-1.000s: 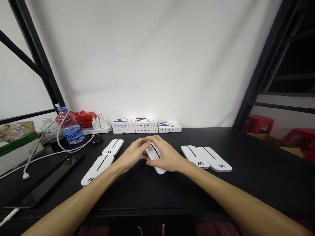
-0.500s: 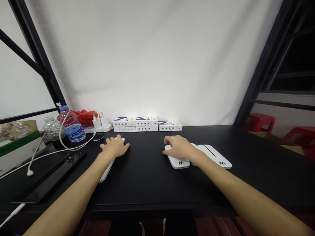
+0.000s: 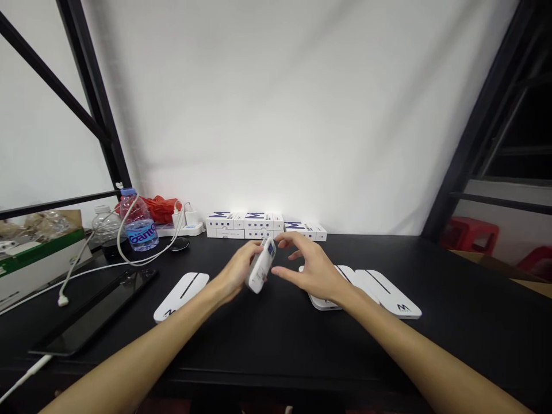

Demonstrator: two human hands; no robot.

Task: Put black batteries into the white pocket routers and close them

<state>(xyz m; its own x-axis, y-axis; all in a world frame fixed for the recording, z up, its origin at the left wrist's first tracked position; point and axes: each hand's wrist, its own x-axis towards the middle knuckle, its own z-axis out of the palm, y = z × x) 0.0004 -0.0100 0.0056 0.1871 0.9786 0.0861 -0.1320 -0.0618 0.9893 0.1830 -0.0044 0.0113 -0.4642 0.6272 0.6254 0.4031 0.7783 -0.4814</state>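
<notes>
Okay, L hand (image 3: pixel 235 276) has a white M-branded oblong device (image 3: pixel 260 267) gripped, fingers wrapped round its lower half. Device is up off the black table (image 3: pixel 276 368), tilted, w/ a small blue panel (image 3: pixel 271 249) at its upper end. R hand (image 3: pixel 308 270) is open, fingers spread & curved, holding nothing; its thumb and fingertips are just beside the device, no contact visible.

Matching white device (image 3: pixel 181 295) lies flat on table, left of L wrist & apart from it. Another (image 3: pixel 324 302) lies below R palm, can't tell if touching, w/ a third (image 3: pixel 390 294) right next to it. Black stripe & M mark on top of those.

Along back edge of table: white boxes w/ blue M (image 3: pixel 265 225), stacked 2 high. Back left: clear water bottle w/ blue label (image 3: pixel 138 233), 2nd clear bottle (image 3: pixel 103 225), red plastic bag (image 3: pixel 159 210), white power strip (image 3: pixel 187 230) w/ plugs in, small black round item (image 3: pixel 180 244). White cable (image 3: pixel 99 267) runs across table, past a dark tablet (image 3: pixel 97 310) lying flat. Off table: cardboard box w/ green band (image 3: pixel 43 253) at left, red stool (image 3: pixel 470 233) at right.
</notes>
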